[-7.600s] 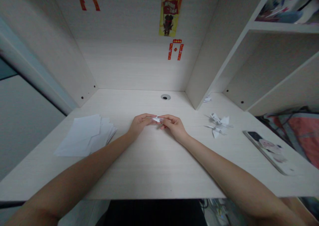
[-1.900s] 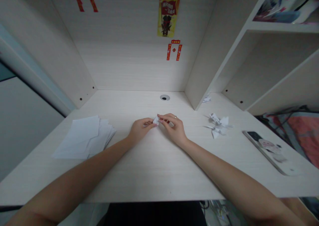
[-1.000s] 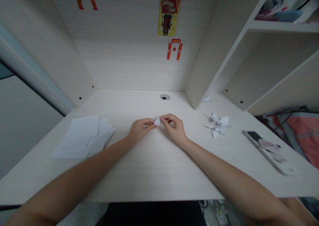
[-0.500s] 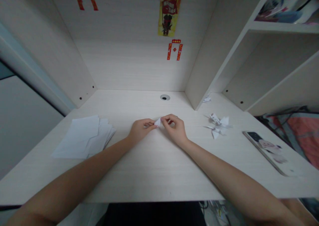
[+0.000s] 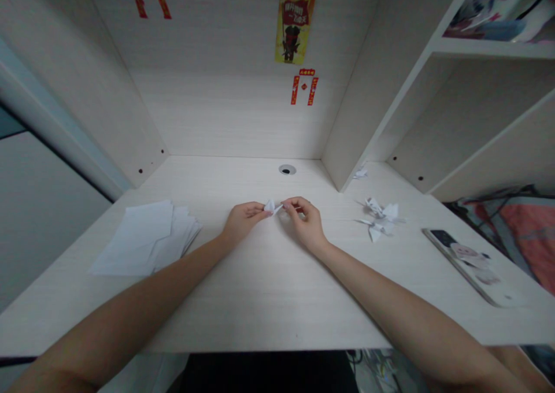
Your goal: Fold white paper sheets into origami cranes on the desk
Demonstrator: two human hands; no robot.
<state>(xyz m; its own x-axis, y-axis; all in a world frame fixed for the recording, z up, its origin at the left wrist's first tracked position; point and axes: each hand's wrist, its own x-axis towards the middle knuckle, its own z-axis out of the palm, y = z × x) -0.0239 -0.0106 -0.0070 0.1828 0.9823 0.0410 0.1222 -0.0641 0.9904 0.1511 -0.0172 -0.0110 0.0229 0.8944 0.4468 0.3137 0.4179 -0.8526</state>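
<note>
Between my hands, just above the middle of the desk, is a small folded piece of white paper point(image 5: 270, 206). My left hand point(image 5: 245, 219) pinches its left side between thumb and fingers. With thumb and forefinger, my right hand point(image 5: 303, 219) grips a thin pointed end that sticks out to the right. The fine folds are too small to make out. To the right, several folded white paper cranes point(image 5: 380, 215) lie in a loose cluster. On the left rests a stack of white paper sheets point(image 5: 145, 231), close to my left forearm.
A phone point(image 5: 470, 266) in a decorated case lies at the right of the desk point(image 5: 260, 306). A round cable hole point(image 5: 287, 170) sits near the back panel. An upright divider point(image 5: 359, 110) rises at the back right. Red and grey fabric point(image 5: 520, 225) lies beyond the right edge.
The folded paper has turned and spread: a thin point now extends toward my right hand, with a wider flap standing up at the left. Both hands have shifted only slightly.
</note>
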